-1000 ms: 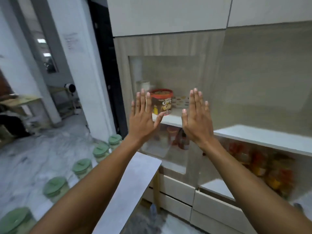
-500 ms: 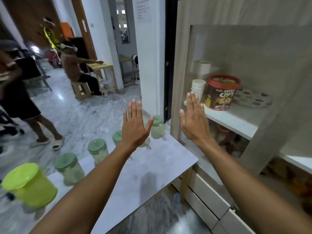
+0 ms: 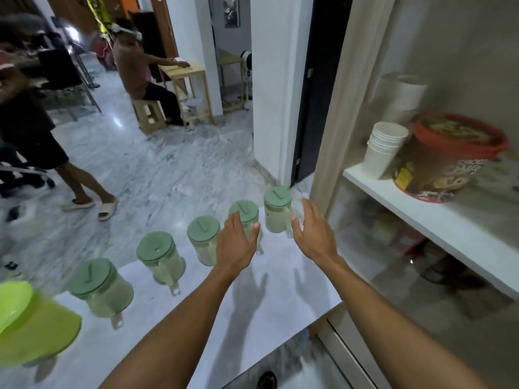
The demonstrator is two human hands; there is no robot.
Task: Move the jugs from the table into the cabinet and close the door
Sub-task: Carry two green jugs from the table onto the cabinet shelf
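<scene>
Several clear jugs with pale green lids stand in a row along the far edge of the white table (image 3: 269,293). The farthest jug (image 3: 276,210) stands nearest the cabinet (image 3: 348,108). My left hand (image 3: 237,242) hovers open in front of the second jug (image 3: 245,213), partly hiding it. To the right of the farthest jug my right hand (image 3: 313,231) is open and holds nothing. A third jug (image 3: 203,240) and a fourth jug (image 3: 160,256) follow to the left. The cabinet's glass door looks shut.
A bright green tub (image 3: 31,329) sits at the table's left end beside another jug (image 3: 98,287). In the cabinet, a stack of white cups (image 3: 384,150) and a red-lidded tub (image 3: 449,155) occupy the shelf. A seated person (image 3: 140,68) and a standing person (image 3: 31,127) are behind the table.
The view has swung left and down from the cabinet to the table. Both hands have dropped from in front of the cabinet door to the jugs, fingers still spread.
</scene>
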